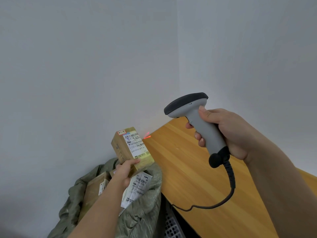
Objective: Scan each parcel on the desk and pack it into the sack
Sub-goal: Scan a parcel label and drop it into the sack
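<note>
Parcel [133, 148], a taped brown box, sits upright in my left hand [123, 172] above the open sack [145, 203], fingers curled round its lower end. My right hand [228, 133] grips the scanner [197, 121]. Its red beam lands on the table [188, 169] edge, beside the label, so I judge the scan may fail.

A plain grey wall [120, 57] meets a second one at the corner. Below the desk's near-left edge sits what may be a perforated metal panel [172, 225].
</note>
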`<state>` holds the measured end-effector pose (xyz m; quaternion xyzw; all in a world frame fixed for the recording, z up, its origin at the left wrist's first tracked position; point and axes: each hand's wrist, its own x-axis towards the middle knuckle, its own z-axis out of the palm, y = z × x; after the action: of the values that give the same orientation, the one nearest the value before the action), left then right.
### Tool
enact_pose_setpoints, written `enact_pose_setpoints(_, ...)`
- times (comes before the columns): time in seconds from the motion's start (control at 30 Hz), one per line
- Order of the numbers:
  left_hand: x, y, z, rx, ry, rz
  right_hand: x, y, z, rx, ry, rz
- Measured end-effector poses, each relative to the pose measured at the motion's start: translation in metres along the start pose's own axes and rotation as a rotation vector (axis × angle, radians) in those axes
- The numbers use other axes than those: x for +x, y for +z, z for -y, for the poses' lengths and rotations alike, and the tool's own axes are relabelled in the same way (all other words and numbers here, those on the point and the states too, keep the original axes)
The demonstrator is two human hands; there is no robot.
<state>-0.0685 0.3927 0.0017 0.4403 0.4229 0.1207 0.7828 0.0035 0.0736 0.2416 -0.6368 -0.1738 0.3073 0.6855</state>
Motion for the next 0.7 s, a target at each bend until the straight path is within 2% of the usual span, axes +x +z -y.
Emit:
enact_pose_setpoints(0.13,-0.022,0.012,-0.005,0.000,-0.001,0.050,-0.002,-0.001,0.000,0.007,0.001,0.003)
enact_pose_setpoints(0.37,-0.060,0.040,-0.009,0.044,-0.010,0.036,-0.005,-0.002,-0.001,-0.068,-0.003,-0.015)
enact_pose_setpoints(0.7,-0.059,0.045,-0.006,0.000,0.024,0.036,-0.007,-0.004,-0.004,-0.077,0.001,-0.028)
